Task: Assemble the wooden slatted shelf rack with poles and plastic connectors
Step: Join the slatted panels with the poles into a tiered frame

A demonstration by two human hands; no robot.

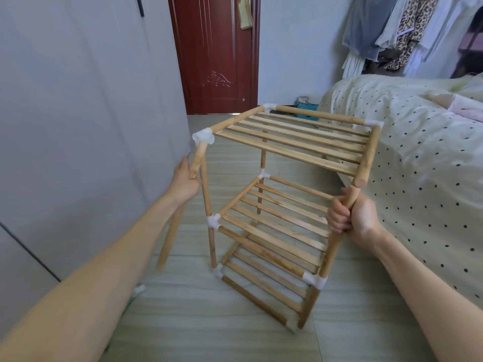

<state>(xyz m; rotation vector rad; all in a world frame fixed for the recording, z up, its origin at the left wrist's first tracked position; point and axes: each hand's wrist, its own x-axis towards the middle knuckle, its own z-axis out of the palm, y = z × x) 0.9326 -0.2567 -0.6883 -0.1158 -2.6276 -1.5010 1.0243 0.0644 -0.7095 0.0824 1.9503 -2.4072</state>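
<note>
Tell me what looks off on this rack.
The top shelf sits tilted. Its near-right corner pole end has no connector and is not joined to the upright pole gripped by the right hand.

pale wood rack (pixel 292 142), white connectors (pixel 203 136), dark red door (pixel 217 56), black-dotted cream bedspread (pixel 418 152)

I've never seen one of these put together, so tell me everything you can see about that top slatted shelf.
The top slatted shelf is a light wooden panel of parallel slats framed by round poles, tilted rather than level. White plastic connectors sit at three corners; at the near right corner the side pole's end is bare, just above the upright pole that the right hand grips. The left hand holds the short pole hanging from the near left connector. Two lower shelves stand beneath it.
</note>
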